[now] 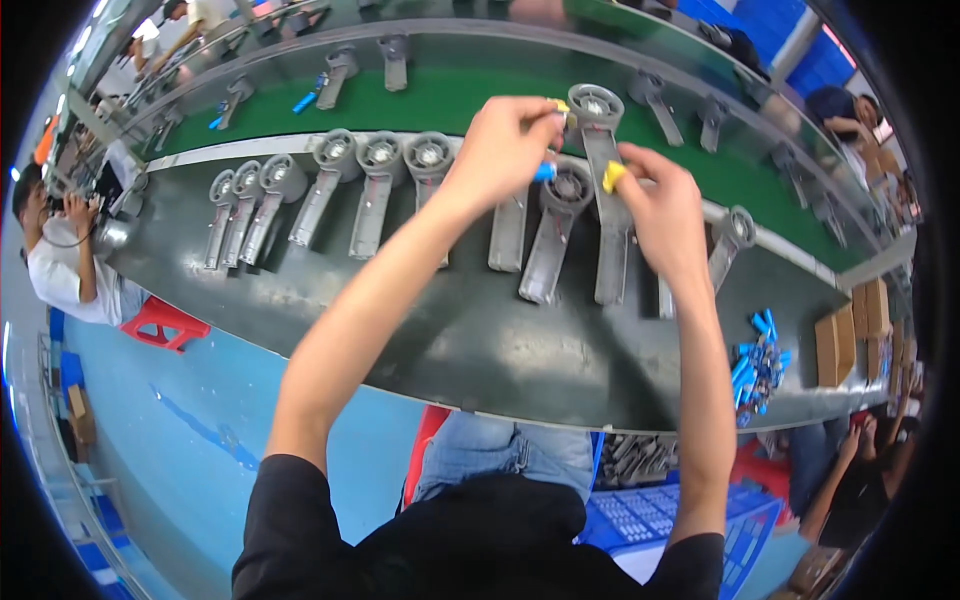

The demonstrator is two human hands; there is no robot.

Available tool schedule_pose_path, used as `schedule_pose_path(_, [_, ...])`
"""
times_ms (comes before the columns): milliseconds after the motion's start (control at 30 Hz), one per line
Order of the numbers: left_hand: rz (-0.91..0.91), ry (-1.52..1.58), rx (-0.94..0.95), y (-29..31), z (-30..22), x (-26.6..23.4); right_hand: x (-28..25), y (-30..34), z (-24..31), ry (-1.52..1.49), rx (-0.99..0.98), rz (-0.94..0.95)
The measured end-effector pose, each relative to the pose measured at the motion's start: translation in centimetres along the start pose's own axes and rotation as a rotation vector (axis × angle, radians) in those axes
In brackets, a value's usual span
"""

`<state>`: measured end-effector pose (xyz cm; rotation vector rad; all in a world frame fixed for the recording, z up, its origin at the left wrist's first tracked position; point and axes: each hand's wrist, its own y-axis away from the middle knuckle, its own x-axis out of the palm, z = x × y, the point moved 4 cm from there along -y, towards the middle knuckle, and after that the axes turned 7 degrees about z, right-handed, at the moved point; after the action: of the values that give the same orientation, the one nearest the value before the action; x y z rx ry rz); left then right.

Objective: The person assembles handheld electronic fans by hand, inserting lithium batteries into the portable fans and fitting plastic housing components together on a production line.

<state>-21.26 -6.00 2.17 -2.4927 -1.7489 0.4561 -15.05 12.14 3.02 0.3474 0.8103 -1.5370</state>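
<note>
A grey handheld-fan housing (pixel 598 135), with a round vented head and an open trough-like handle, is upright in front of me over the bench's far edge. My right hand (pixel 660 205) has its bent fingers and thumb on the handle. Beside the round head, my left hand (pixel 505 150) is closed in a pinch; what sits between its fingertips is too small to make out. A blue cylinder (pixel 545 172) shows just under the left fingers. Yellow covers are on a left fingertip and the right thumb. Another housing (pixel 555 235) lies below, between my hands.
More grey housings (pixel 380 155) lie in a row along the dark bench (pixel 450 345). Blue cylindrical cells (pixel 755 370) are heaped at the right, near cardboard boxes (pixel 833 345). Beyond runs a green conveyor (pixel 450 105) carrying housings. A blue crate (pixel 650 515) stands by my right side; people sit around.
</note>
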Motion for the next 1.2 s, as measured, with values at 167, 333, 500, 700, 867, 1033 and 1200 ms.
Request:
schedule_pose_path(167, [-0.053,-0.216,-0.085,-11.2,6.1,-5.6,5.3,-13.5,-4.9,0.059,-0.014,0.086])
schedule_pose_path(333, [-0.088,-0.731,-0.069,-16.3,9.6,-10.5,9.3,-18.2,-9.3,0.118,-0.106,0.136])
schedule_pose_path(500, [-0.324,-1.421,-0.497,-19.3,14.0,-22.8,6.4,-15.5,-7.9,0.231,0.074,0.318])
schedule_pose_path(700, [-0.214,-1.249,-0.614,-18.3,17.1,-29.5,-4.3,-7.4,-6.1,0.298,0.185,0.189])
schedule_pose_path(867, [-0.411,-1.038,-0.169,-16.0,10.4,-26.4,-15.8,4.8,-11.6,0.660,0.386,-0.049])
schedule_pose_path(1033, [-0.316,-0.941,0.142,-7.2,-1.2,-15.9,-21.0,18.6,-18.7,0.893,0.495,-0.021])
schedule_pose_path(1200, [-0.039,-0.732,0.191,6.2,-8.8,-3.9,-18.6,19.4,-19.6,0.501,0.523,-0.172])
